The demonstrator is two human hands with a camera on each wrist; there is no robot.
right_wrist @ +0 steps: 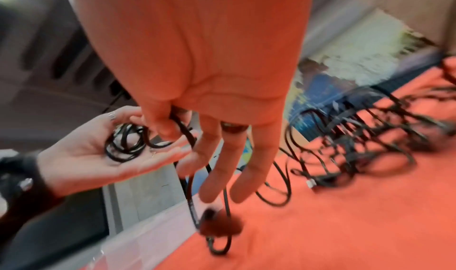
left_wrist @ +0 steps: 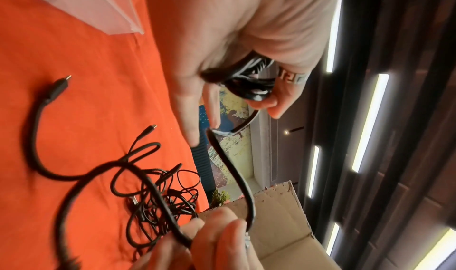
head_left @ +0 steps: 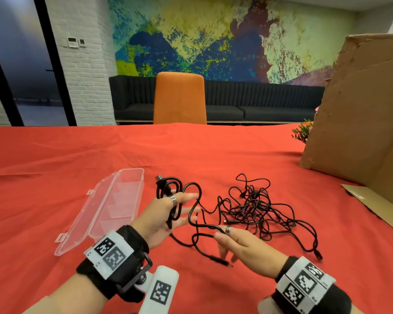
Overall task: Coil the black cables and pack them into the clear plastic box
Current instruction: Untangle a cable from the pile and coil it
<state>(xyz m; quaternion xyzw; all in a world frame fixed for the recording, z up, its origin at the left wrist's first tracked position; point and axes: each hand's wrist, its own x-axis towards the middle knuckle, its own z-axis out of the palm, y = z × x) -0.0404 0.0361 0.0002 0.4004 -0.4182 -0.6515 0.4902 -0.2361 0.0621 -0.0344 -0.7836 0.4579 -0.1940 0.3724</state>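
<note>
Landmark: clear plastic box (head_left: 114,207), lying open on the red tabletop (head_left: 213,150), lid folded out to its left; no cable inside it.

Left hand (head_left: 166,219): just right of the box, raised above the cloth. Grip: several loops of black cable (head_left: 169,191) hang around the hand, thumb curled over the bundle, other fingers extended. In the right wrist view the coil (right_wrist: 125,145) lies across the upturned palm.

Right hand (head_left: 238,242): farther right of the box, nearer the person. Grip: thumb and forefinger pinch the free run of the same cable; the other fingers (right_wrist: 214,168) hang straight down. From the pinch the cable arcs up to the left hand, and its tail drops to the cloth, ending in a plug (head_left: 222,262) below the right hand.

Tangled pile (head_left: 259,209) of thinner black cables: on the tabletop, well to the right of the box, beyond the right hand. Uncoiled; loose connectors show at its edges.

Cardboard sheet (head_left: 359,105): upright at the far right, well apart from the box. Orange chair (head_left: 179,100) behind the tabletop's far edge.
</note>
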